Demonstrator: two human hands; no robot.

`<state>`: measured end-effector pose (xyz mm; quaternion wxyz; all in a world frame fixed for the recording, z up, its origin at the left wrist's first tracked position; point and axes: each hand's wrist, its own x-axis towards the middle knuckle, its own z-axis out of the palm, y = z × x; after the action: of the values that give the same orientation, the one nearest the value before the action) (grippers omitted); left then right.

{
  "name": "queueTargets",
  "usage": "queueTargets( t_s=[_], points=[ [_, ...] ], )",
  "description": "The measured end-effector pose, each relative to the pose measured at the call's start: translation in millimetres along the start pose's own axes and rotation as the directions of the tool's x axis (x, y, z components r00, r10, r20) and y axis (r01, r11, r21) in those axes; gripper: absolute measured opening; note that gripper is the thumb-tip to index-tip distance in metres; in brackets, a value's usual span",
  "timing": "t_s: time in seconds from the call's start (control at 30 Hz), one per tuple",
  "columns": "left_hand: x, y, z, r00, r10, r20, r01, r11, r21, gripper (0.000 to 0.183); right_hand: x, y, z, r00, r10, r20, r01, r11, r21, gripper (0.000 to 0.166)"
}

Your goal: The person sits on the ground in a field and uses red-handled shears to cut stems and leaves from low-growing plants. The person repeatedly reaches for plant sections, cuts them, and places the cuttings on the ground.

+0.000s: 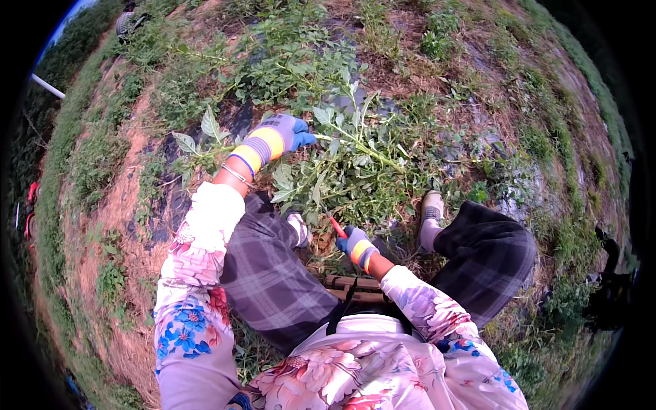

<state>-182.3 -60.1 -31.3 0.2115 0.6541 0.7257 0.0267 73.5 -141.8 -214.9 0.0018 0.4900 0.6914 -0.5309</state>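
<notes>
My left hand (287, 134), in a grey and blue work glove with a yellow-striped cuff, reaches out in front of me. Its fingers are curled around a green plant stem (366, 149), which comes out to the right of them with broad pale leaves. Nearer to my body, my right hand (356, 245) wears a matching glove. It holds a tool with a red handle (336, 225); the thin tip points forward into the leaves, and its exact kind is not clear. Beneath both hands lies a heap of leafy cut stems (353, 189).
My shoes (432, 207) stand either side of the greenery. A slatted wooden seat or crate (353, 288) shows between my legs. Black plastic mulch film (164, 189) and dry straw cover the soil. Another person (128, 23) is far off at upper left, and a red machine (32, 210) stands at the left rim.
</notes>
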Motion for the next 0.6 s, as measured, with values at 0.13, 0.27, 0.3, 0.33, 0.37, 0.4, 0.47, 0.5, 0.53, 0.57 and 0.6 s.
queueTargets(
  t_s=[0.13,0.27,0.3,0.33,0.37,0.4,0.47,0.5,0.53,0.57,0.6],
  points=[
    [-0.8,-1.2,-0.1,1.0,0.003,0.0,-0.003,1.0,-0.001,0.038,-21.9,-7.2,-8.2,0.995,0.06,0.085,-0.06,0.998,0.003,0.033],
    [1.9,-11.4,3.7,1.0,0.016,0.01,-0.016,0.999,-0.028,0.04,-51.1,-10.6,-19.4,0.993,0.03,0.112,-0.028,0.999,-0.015,0.035],
    [2.8,-11.9,3.2,1.0,0.022,0.02,-0.021,0.999,-0.031,0.04,-57.9,-9.5,-21.3,0.994,0.019,0.105,-0.017,1.0,-0.024,0.034],
    [2.7,-12.4,3.4,1.0,0.019,0.015,-0.019,1.0,-0.017,0.04,-60.0,0.3,-16.2,0.996,-0.084,0.027,0.084,0.996,-0.008,0.032],
    [2.1,-13.0,3.8,1.0,0.016,0.01,-0.016,1.0,-0.003,0.04,-62.7,4.9,-18.3,0.996,-0.078,0.036,0.078,0.997,-0.006,0.031],
    [1.8,-11.4,3.3,1.0,0.015,0.003,-0.015,1.0,0.01,0.04,-69.1,1.1,-25.5,0.997,-0.071,0.043,0.071,0.997,-0.006,0.03],
    [0.5,-9.9,0.5,0.997,-0.037,0.072,0.037,0.999,0.004,0.04,-70.5,9.7,-28.8,0.999,-0.027,0.019,0.026,0.999,0.029,0.028],
    [-0.9,-8.7,-1.2,0.992,-0.064,0.105,0.064,0.998,0.003,0.04,-69.4,9.9,-33.8,0.999,0.02,0.028,-0.021,0.999,0.039,0.03],
    [-1.2,-8.7,-0.6,0.994,-0.065,0.086,0.065,0.998,0.003,0.041,-66.5,8.0,-40.3,0.997,0.066,0.037,-0.068,0.996,0.048,0.033],
    [-0.7,-9.8,0.3,0.993,-0.072,0.089,0.072,0.997,0.009,0.041,-64.0,6.6,-44.5,0.992,0.113,0.047,-0.115,0.992,0.058,0.035],
    [-0.2,-10.2,0.2,0.993,-0.076,0.093,0.075,0.997,0.017,0.041,-58.6,11.2,-42.2,0.993,0.115,-0.012,-0.114,0.99,0.084,0.036]
  ],
)
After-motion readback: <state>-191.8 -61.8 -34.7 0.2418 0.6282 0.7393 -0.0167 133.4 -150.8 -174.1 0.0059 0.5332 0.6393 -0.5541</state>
